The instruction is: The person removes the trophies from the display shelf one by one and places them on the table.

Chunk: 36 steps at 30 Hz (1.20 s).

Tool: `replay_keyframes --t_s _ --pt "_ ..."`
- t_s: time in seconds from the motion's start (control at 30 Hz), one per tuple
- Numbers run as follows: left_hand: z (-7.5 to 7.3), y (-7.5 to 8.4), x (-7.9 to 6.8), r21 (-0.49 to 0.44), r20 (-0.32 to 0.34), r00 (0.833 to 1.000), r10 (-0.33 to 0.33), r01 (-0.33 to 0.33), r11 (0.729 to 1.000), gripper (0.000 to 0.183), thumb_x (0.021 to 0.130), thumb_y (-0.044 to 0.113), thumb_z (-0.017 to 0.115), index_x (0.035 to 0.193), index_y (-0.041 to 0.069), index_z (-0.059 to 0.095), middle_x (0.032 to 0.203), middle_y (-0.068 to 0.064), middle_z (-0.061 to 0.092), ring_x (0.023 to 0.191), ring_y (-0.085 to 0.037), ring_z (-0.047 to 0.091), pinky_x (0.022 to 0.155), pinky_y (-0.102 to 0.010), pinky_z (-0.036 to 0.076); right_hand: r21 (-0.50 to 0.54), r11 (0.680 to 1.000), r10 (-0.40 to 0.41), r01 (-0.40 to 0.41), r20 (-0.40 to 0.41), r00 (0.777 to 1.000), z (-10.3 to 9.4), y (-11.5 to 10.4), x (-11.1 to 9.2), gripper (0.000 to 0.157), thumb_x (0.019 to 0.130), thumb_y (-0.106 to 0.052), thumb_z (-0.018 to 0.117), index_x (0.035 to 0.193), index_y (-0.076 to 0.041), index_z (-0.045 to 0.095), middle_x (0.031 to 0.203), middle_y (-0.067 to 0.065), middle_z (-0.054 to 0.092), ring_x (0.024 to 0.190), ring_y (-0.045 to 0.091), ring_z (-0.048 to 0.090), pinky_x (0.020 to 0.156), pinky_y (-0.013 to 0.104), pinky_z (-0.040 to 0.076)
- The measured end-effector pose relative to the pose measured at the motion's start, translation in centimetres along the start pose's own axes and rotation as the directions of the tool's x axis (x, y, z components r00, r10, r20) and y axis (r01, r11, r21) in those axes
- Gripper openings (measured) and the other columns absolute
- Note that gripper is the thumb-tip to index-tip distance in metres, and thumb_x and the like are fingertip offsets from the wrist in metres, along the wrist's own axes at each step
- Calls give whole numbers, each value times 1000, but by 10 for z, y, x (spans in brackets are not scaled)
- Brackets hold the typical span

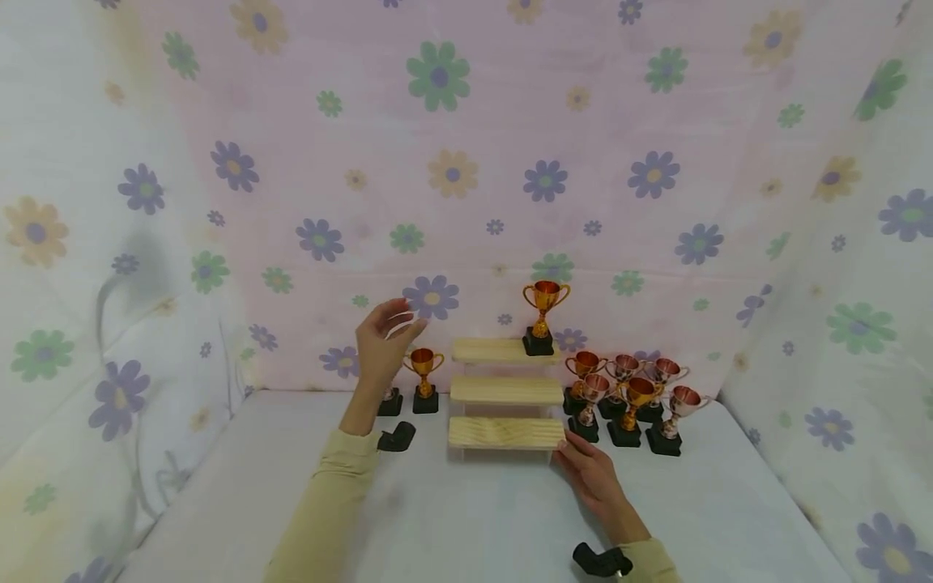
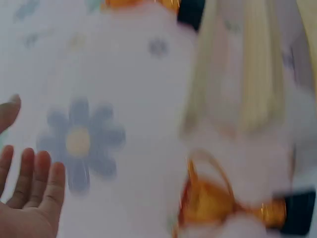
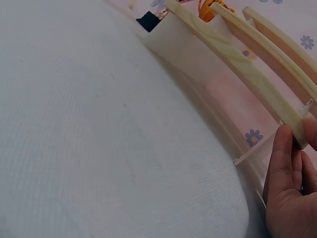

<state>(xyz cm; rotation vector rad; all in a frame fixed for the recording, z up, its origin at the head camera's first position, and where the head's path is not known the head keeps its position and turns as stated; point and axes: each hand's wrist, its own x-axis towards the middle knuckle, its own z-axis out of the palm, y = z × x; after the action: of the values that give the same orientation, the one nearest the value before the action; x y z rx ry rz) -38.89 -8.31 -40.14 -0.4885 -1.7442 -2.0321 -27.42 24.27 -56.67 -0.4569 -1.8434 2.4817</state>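
A three-step display stand with pale wooden boards (image 1: 506,432) and clear supports stands on the table. My right hand (image 1: 592,478) pinches the right end of its lowest board, thumb on one side and fingers on the other in the right wrist view (image 3: 290,183). My left hand (image 1: 382,344) is raised left of the stand, with nothing between its parted thumb and fingers (image 2: 52,186). Below and beside it stands a gold trophy cup (image 1: 423,376) on a black base. Another trophy (image 1: 389,401) is partly hidden behind the left wrist. A gold trophy (image 1: 543,316) stands at the top board's right end.
Several gold and rose-coloured trophies (image 1: 640,405) crowd together right of the stand. A white cloth (image 1: 496,518) covers the table. Flowered fabric (image 1: 466,210) hangs behind and at both sides. Black wrist-worn pieces (image 1: 397,437) show at both arms.
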Motion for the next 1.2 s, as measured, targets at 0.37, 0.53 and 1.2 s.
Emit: replay_keyframes --t_s 0.37,0.53,1.2 --pt "125 19 25 112 297 899 -322 302 947 62 89 12 79 144 2 52 142 -21 55 129 -36 53 109 -46 50 0 1000 19 -19 -20 1000 -1 -1 -2 54 105 -14 58 152 4 40 155 29 40 112 13 64 100 29 55" --pt "159 10 35 140 250 891 -380 355 924 68 84 12 84 144 2 52 141 -20 54 129 -37 51 107 -47 51 18 1000 11 -11 -9 1000 0 -1 1 55 104 -15 60 152 5 40 154 29 40 114 16 64 101 30 55" --pt "199 -9 26 131 172 921 -348 329 935 64 82 23 88 136 6 57 128 -14 62 116 -30 60 95 -41 59 45 999 13 -13 5 1000 0 -2 -1 52 105 -13 57 152 3 41 154 26 42 116 18 64 104 34 53"
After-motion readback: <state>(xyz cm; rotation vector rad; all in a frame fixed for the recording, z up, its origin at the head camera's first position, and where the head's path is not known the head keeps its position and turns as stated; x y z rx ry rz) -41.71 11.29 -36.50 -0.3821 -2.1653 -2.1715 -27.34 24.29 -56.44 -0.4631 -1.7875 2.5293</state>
